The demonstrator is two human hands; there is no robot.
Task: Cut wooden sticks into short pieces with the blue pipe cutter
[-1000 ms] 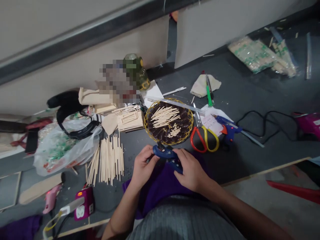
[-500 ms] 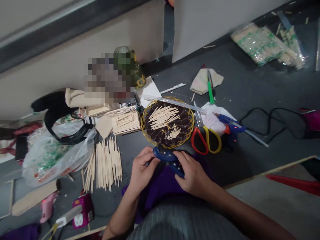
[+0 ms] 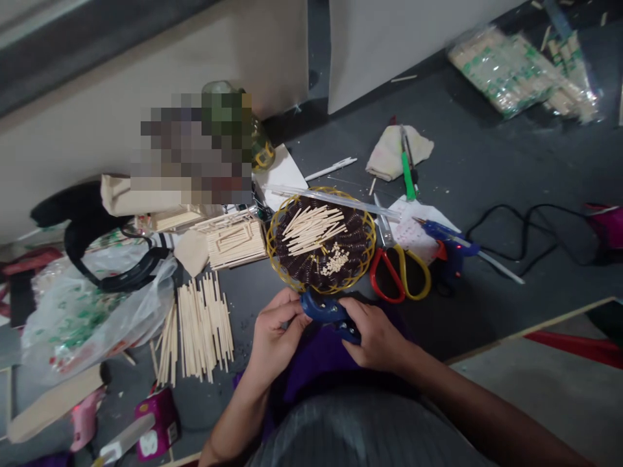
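Note:
My right hand (image 3: 374, 334) is wrapped round the handles of a blue hand cutter (image 3: 325, 307), held above my lap at the table edge. At the cutter's left end, my left hand (image 3: 278, 331) is closed in a pinch with thumb and fingertips; whatever it grips there is too small or hidden to make out. Just beyond both hands stands a dark woven basket (image 3: 295, 275) with a yellow rim. In it lie a heap of short wooden sticks (image 3: 315, 228) and a small pile of tiny cut pieces (image 3: 335, 261). Long wooden sticks (image 3: 203, 327) lie side by side left of my left hand.
Scissors (image 3: 389, 275) with red and yellow handles and a blue glue gun (image 3: 452, 250) lie right of the basket. A green cutter knife (image 3: 407, 170) rests on a folded cloth (image 3: 384, 155). Left are a stick-built piece (image 3: 238, 241), a plastic bag (image 3: 97, 324) and a pink glue gun (image 3: 85, 418).
The view has shifted slightly, so things on the left appear further left. Both hands keep their hold around the blue cutter, whose dark jaw end shows less now.

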